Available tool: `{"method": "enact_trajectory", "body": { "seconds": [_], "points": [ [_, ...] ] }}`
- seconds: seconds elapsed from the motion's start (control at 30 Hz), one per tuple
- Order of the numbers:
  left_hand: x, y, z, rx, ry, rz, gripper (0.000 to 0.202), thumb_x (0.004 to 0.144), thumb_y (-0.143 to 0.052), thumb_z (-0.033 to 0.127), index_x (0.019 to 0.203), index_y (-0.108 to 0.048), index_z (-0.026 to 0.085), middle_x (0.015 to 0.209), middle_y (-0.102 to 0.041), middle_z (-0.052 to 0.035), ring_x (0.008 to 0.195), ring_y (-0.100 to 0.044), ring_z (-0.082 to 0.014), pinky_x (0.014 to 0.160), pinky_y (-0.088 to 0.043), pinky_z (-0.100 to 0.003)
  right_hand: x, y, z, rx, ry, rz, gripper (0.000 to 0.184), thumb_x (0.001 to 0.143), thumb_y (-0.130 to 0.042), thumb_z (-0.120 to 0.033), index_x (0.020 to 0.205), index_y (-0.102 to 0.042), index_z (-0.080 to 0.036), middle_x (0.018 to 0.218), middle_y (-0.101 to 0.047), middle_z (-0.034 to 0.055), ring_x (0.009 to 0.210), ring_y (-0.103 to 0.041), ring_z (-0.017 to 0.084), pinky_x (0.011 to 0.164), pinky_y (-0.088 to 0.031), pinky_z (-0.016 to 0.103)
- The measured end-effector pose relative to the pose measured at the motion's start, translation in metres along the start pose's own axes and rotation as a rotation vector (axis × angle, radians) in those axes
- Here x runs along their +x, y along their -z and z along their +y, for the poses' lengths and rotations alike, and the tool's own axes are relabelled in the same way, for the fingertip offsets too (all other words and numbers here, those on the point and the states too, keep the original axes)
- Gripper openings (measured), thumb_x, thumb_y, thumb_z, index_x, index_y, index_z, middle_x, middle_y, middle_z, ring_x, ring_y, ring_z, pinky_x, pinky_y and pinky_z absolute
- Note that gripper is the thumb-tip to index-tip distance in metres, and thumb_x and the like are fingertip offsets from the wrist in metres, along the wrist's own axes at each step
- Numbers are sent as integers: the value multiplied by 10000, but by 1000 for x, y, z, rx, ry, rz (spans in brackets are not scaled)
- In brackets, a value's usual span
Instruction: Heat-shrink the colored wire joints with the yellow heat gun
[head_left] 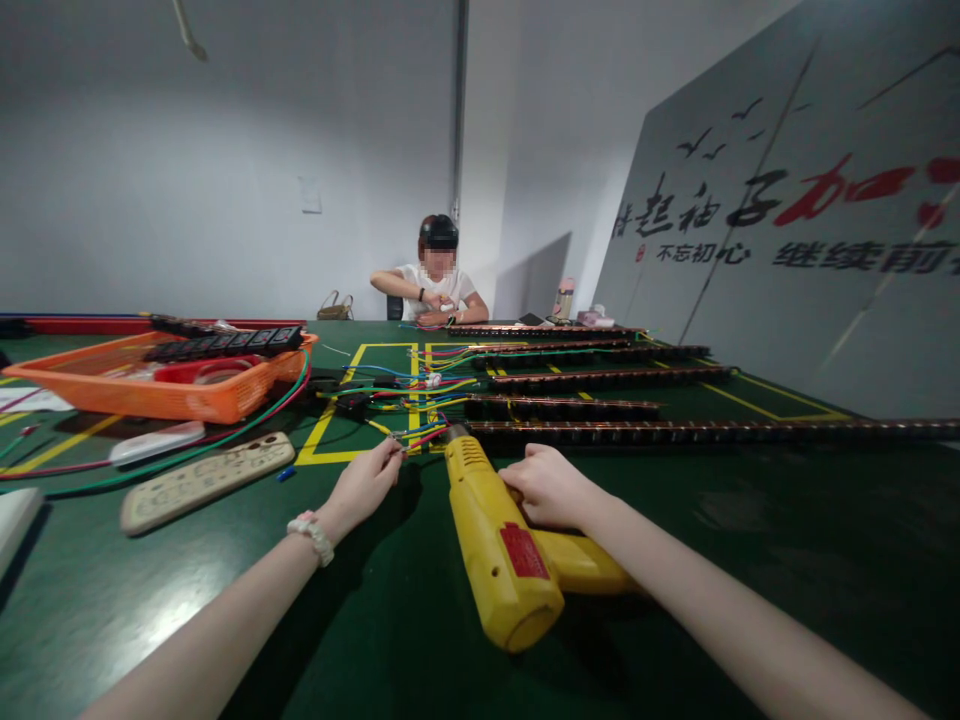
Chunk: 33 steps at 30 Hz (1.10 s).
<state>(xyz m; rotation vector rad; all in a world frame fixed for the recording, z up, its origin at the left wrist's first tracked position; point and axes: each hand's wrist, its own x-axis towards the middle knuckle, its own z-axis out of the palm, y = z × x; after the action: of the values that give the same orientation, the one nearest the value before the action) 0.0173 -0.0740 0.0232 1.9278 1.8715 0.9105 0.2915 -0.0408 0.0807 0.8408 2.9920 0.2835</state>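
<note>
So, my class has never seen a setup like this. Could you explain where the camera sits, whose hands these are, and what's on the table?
There is no machine arm here. One camera, worn on a person's head, looks forward and down, so the two bare arms are the wearer's own. The left hand pinches the ends of some coloured wires. The right hand is against the side of a yellow heat gun; its grip is hard to make out. On the green table also lie long dark strips, a remote control and an orange basket. Another person sits across the table.
</note>
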Motion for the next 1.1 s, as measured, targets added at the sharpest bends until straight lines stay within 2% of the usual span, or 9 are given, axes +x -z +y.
{"method": "enact_trajectory", "body": {
  "seconds": [0.4, 0.77, 1.1],
  "points": [
    [0, -1, 2, 37, -6, 4, 224, 895, -336, 345, 815, -500, 216, 642, -549, 20, 585, -497, -145, 546, -285, -241, 0, 1, -5, -51, 1, 8, 107, 692, -526, -136, 751, -614, -152, 774, -707, 71, 665, -606, 187, 715, -304, 319],
    [0, -1, 3, 52, -22, 16, 230, 896, -336, 337, 880, -529, 212, 727, -589, -8, 647, -525, -157, 589, -320, -243, 14, 0, -25, -56, 129, 11, 121, 721, -535, -189, 793, -622, -144, 797, -712, 76, 697, -631, 200, 711, -313, 338],
    [3, -4, -10, 86, -34, 5, 181, 866, -361, 277, 907, -528, 219, 801, -624, -26, 713, -564, -174, 639, -371, -250, 26, 0, -37, -46, 197, 20, 162, 705, -551, -220, 830, -622, -146, 825, -711, 77, 715, -627, 201, 718, -322, 336]
  ]
}}
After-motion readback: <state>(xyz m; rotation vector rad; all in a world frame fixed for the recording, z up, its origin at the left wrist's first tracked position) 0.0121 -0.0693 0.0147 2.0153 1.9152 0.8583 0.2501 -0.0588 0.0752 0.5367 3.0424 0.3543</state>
